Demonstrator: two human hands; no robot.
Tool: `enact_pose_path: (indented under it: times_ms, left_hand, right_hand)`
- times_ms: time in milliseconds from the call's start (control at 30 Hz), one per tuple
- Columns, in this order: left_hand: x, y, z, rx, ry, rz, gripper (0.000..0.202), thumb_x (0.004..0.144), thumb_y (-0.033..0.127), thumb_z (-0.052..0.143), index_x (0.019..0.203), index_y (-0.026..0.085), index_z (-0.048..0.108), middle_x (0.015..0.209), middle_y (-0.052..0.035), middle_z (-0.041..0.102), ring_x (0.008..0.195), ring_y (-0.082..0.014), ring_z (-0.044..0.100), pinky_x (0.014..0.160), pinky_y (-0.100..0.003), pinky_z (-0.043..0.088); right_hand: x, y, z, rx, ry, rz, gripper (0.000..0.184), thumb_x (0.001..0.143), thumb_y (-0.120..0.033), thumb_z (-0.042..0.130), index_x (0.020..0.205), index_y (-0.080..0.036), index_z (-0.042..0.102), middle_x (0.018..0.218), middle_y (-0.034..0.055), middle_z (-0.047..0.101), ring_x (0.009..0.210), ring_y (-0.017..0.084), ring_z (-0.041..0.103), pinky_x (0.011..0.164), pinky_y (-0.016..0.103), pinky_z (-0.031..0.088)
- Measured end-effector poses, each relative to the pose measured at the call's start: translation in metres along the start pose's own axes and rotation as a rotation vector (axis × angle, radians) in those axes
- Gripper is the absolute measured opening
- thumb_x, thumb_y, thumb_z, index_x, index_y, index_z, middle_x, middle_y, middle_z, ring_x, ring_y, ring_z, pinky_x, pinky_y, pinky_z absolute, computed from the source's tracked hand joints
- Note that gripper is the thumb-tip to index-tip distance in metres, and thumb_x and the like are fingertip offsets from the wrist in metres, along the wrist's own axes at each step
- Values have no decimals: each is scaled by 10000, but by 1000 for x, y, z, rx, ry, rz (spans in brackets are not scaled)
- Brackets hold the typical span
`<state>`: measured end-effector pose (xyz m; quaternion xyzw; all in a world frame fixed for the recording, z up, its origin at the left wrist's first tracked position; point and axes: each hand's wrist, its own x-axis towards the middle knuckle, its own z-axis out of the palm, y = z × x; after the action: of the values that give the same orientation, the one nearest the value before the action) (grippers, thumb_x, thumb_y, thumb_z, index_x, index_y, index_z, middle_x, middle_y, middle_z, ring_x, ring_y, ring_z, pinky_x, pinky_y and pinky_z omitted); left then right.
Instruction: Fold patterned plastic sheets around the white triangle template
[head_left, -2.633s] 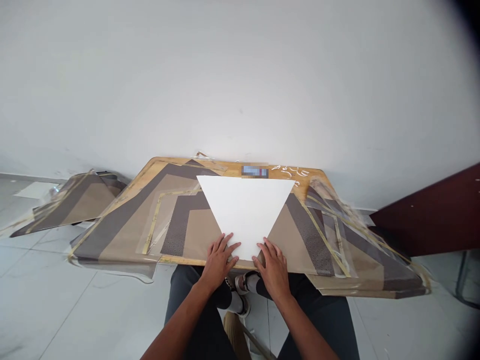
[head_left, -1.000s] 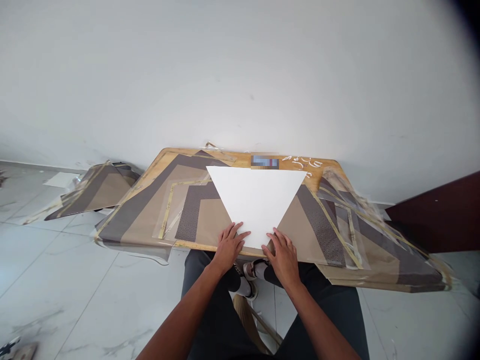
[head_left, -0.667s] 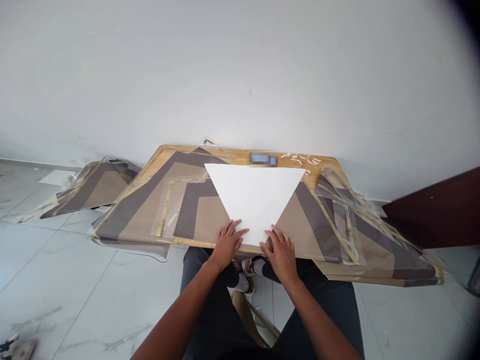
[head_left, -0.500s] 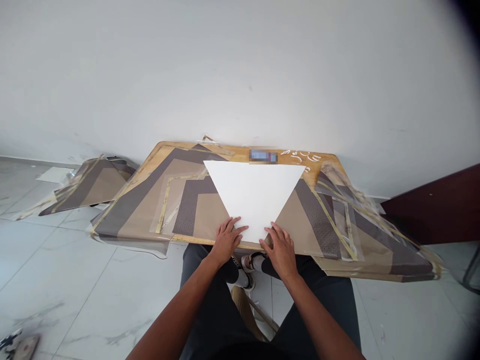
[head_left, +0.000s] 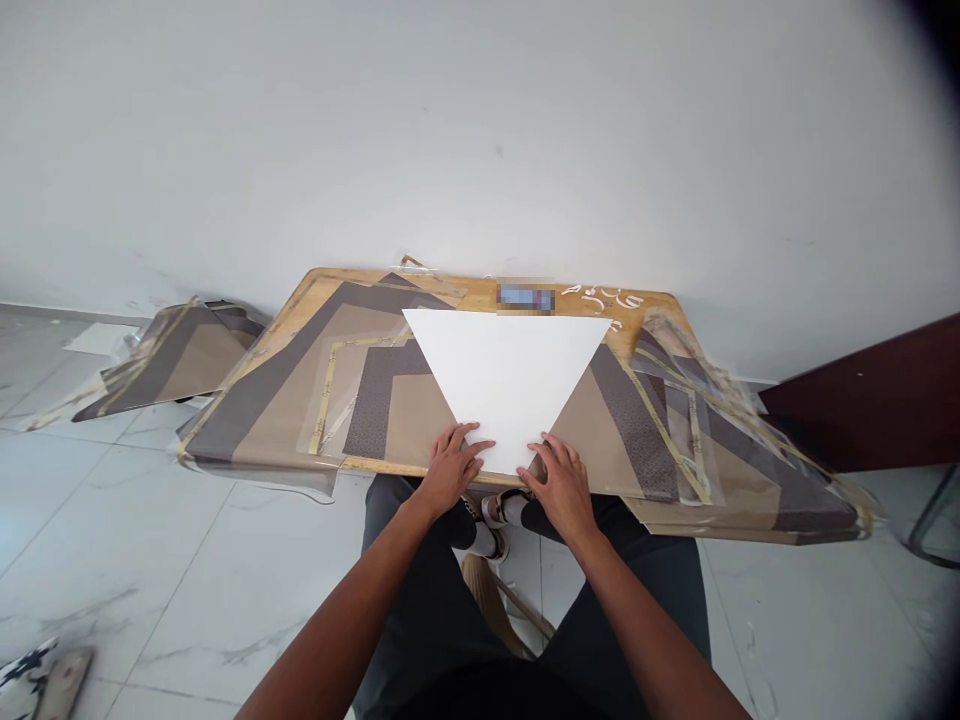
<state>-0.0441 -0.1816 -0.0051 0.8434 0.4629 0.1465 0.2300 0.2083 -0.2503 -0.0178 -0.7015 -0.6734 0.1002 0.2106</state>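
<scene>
A white sheet of paper (head_left: 510, 380), folded into a triangle with its point toward me, lies on a wooden desk (head_left: 465, 290). My left hand (head_left: 450, 465) rests flat on the left side of the near point, fingers spread. My right hand (head_left: 562, 485) presses flat on the right side of that point, fingers stretched out. Neither hand grips anything. Brown and grey patterned sheets in clear plastic (head_left: 300, 390) cover the desk under the paper.
More plastic-wrapped patterned sheets (head_left: 720, 440) overhang the desk's right side. Another stack (head_left: 165, 355) lies on the tiled floor at left. A dark red cabinet (head_left: 870, 400) stands at right. A white wall rises behind the desk. My legs and shoes show beneath the desk edge.
My hands have stayed flat on the paper's near point. Only the view has shifted slightly, with the desk sitting a little higher in frame.
</scene>
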Motion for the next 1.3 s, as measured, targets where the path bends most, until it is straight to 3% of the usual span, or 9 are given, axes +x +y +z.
enact_pose_path:
  times_ms: [1033,1300]
  left_hand:
    - [-1,2,-1,-29,-15,16,458,1008,201,634,1423,390,678,1605,-41,451,1512,-331,338,1259,-561,308]
    - [3,9,-9,-21,-14,86,401,1030,163,589,1376,325,713,1573,-81,483,1477,-327,383,1233,-552,363]
  right_hand:
    - [-2,7,-5,29,-47,7,410,1010,-549,631,1330,-296,676,1544,107,549,1442,339,461,1129,514,428]
    - [0,10,-11,31,-81,-26,413,1023,-541,618,1355,-300,660,1552,117,546,1439,358,480,1145,550,438]
